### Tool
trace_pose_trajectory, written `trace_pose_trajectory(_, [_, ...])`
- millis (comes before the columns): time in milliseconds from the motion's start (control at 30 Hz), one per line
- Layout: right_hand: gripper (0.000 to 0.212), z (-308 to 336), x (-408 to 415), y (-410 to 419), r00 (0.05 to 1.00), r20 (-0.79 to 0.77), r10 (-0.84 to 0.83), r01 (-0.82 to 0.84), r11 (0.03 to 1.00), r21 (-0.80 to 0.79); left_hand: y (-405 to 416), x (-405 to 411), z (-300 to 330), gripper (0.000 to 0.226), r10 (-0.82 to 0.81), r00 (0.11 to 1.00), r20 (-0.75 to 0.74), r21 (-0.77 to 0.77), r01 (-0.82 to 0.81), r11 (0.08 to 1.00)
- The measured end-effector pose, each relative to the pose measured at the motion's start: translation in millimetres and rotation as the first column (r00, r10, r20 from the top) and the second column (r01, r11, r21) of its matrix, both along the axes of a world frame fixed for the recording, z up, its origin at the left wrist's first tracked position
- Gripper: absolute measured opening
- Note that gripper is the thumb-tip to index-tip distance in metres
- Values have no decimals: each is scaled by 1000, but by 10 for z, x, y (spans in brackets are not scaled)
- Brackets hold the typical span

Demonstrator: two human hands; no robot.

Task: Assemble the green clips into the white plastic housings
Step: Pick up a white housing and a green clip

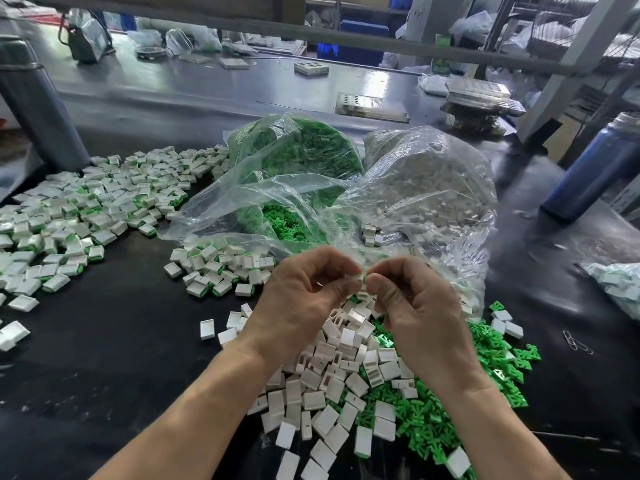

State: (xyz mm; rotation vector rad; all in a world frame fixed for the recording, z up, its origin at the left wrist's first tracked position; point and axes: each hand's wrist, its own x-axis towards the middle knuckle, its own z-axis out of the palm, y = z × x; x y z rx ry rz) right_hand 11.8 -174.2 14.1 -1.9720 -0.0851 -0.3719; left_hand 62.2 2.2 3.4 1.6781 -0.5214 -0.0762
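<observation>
Your two hands meet above the middle of the dark counter [104, 341], fingertips together. Your left hand [304, 299] and your right hand [415, 306] both pinch one small white piece [362, 278] between thumbs and forefingers; so much of it is covered by your fingers that you cannot tell whether a green clip is already seated in it. Each grip is therefore clenched on that same piece, with the other fingers curled loosely behind. Directly under your wrists lies a loose heap of empty white plastic housings [332, 386], and just to its right, touching and partly mixed with it, a spread of loose green clips [450, 410]. Beyond your hands two clear plastic bags slump open toward you: the left bag [294, 157] is full of green clips, the right bag [433, 174] holds white housings, and their mouths overlap above your fingers. On the left side of the counter a wide scatter of finished pieces [86, 209], white with green showing at one edge, runs from the far left toward the bags, with a smaller cluster [218, 268] just left of your left hand. A blue bottle [595, 168] stands at the right, well apart from the heaps, and a few paper clips [576, 342] lie on the counter near the right edge of the green spread.
</observation>
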Motion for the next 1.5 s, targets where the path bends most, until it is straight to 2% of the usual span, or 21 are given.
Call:
trace_pose_trajectory(133, [11,-38,3,35,1000,10,-25,23,992,126,-34,2,13,14,-13,996,-92,-128,1,992])
trace_pose_trajectory(233, [13,-62,11,66,999,15,-51,48,986,157,-39,-11,29,11,-18,993,-116,-156,-1,988])
trace_pose_trajectory(700, [18,-10,-17,90,999,11,-38,39,998,-56,-15,-19,64,30,70,997,30,38,-71,997])
trace_pose_trajectory(967, [17,-10,-48,161,997,57,-61,60,998,17,-24,-51,92,33,71,997,41,4,-71,997])
trace_pose_trajectory(1167, [19,-18,-49,139,999,41,-14,12,999,45,23,-25,129,30,38,996,78,50,-42,998])
trace_pose_trajectory(1333, [16,-53,-49,194,997,60,-56,47,990,131,-2,-37,135,31,73,995,69,-5,-73,997])
trace_pose_trajectory(1500, [16,-58,-52,202,996,52,-70,62,988,139,-28,-38,113,29,84,995,61,-7,-84,996])
